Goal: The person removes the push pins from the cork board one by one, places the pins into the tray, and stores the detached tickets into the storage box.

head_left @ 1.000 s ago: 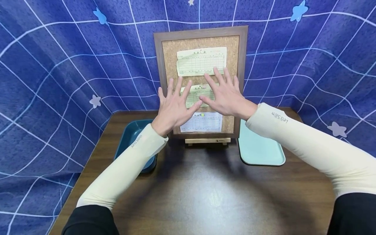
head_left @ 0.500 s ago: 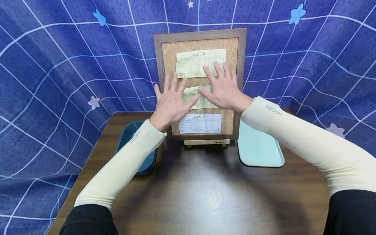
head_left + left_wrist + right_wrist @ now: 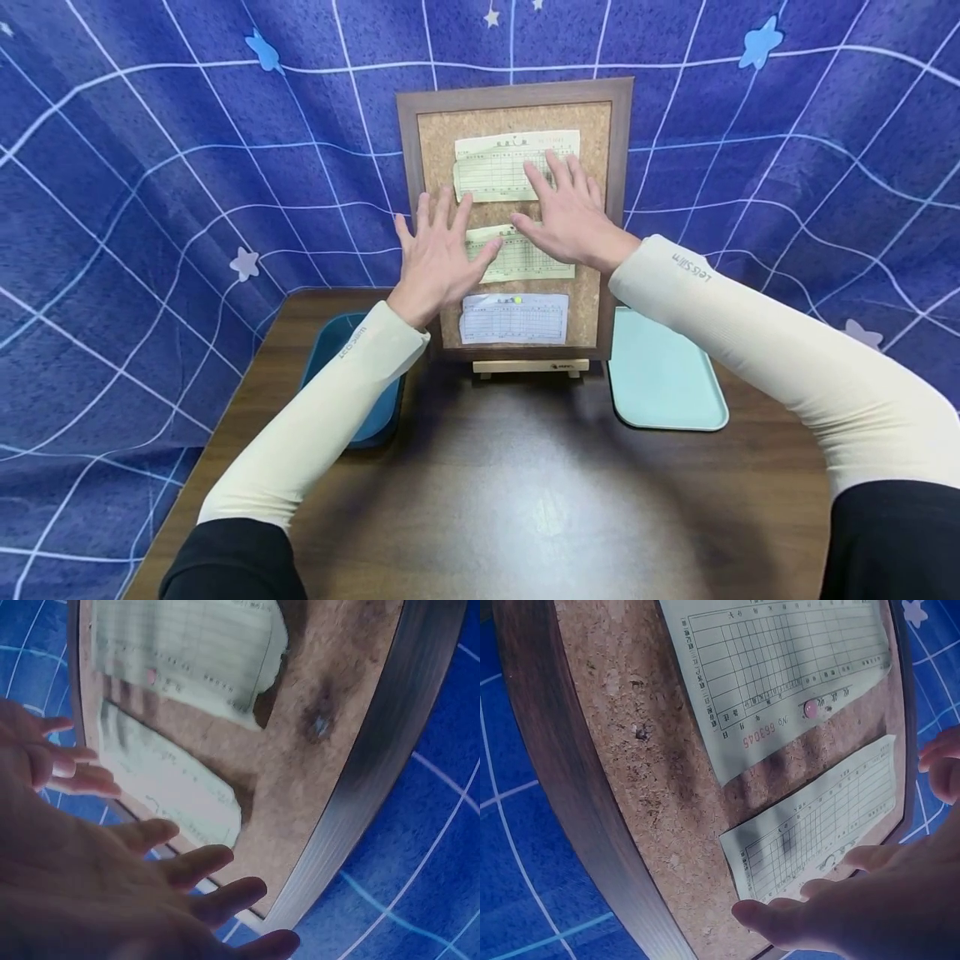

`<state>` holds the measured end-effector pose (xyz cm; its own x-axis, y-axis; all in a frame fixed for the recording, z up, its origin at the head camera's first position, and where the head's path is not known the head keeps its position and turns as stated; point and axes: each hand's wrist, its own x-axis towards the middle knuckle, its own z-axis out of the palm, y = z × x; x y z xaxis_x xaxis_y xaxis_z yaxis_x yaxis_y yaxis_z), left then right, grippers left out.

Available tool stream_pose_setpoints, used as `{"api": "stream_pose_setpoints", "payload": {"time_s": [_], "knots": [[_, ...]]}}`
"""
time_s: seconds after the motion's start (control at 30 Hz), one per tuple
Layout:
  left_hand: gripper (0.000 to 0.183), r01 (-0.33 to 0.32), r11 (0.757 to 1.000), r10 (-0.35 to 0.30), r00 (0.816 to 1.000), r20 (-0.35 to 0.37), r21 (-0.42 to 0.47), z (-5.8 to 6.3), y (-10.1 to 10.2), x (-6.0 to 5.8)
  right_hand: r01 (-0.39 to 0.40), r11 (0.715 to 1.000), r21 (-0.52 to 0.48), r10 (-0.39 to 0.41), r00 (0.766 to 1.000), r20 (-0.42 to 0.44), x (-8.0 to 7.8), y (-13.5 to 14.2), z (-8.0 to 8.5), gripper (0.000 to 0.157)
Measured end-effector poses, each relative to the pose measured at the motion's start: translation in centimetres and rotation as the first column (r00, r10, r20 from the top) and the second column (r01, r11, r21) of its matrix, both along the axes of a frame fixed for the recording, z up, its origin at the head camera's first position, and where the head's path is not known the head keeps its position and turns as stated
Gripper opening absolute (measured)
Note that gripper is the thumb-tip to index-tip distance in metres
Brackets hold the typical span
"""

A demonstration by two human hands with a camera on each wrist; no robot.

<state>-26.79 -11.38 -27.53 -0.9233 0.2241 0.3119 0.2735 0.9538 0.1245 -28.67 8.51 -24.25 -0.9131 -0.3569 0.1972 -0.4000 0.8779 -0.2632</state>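
Observation:
A brown-framed corkboard (image 3: 588, 317) stands upright, bearing three printed form slips. The top slip (image 3: 487, 172) and middle slip (image 3: 536, 260) are pale green; the bottom slip (image 3: 513, 323) is bluish, with a yellow-green pushpin (image 3: 517, 300). A pink pushpin (image 3: 811, 709) shows on a slip in the right wrist view. In front of the board's left side, my left hand (image 3: 437, 260) is spread and holds nothing. My right hand (image 3: 573, 218), also spread and holding nothing, covers part of the top slip. Both hands appear apart from the board.
A wooden stand (image 3: 528, 367) supports the board on the brown table (image 3: 540, 500). To the left sits a dark blue tray (image 3: 378, 417), partly behind my left sleeve. A light turquoise tray (image 3: 667, 383) lies to the right. Blue curtain (image 3: 187, 208) hangs behind.
Both spread hands have risen slightly against the board, uncovering more of the middle and bottom slips. The head view has tilted a little, and the slips stay in place.

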Motion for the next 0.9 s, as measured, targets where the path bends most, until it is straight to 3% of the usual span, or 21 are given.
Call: {"api": "stream_pose_setpoints", "payload": {"time_s": [0.17, 0.4, 0.6, 0.8, 0.9], "knots": [[0.072, 0.011, 0.997, -0.003, 0.994, -0.106, 0.070, -0.5, 0.1, -0.9, 0.007, 0.999, -0.041, -0.008, 1.000, -0.014, -0.5, -0.1, 0.1, 0.073], [0.045, 0.004, 0.987, 0.041, 0.961, -0.272, 0.161, -0.4, 0.0, -2.5, -0.006, 0.994, -0.111, -0.005, 0.995, -0.098, -1.3, -0.6, 0.5, 0.067], [0.043, 0.026, 0.972, 0.052, 0.945, -0.324, 0.231, -0.1, 0.3, -3.7, -0.056, 0.980, -0.191, 0.007, 0.968, -0.252, -2.3, -0.9, 0.9, 0.054], [0.042, 0.009, 0.959, 0.090, 0.938, -0.334, 0.283, -0.3, 0.5, -4.4, -0.104, 0.955, -0.278, 0.012, 0.950, -0.313, -3.5, -1.2, 1.2, 0.038], [0.039, 0.013, 0.948, 0.110, 0.924, -0.367, 0.317, -0.6, 0.2, -4.8, -0.128, 0.937, -0.326, 0.011, 0.941, -0.339, -4.1, -1.3, 1.4, 0.027]]}}
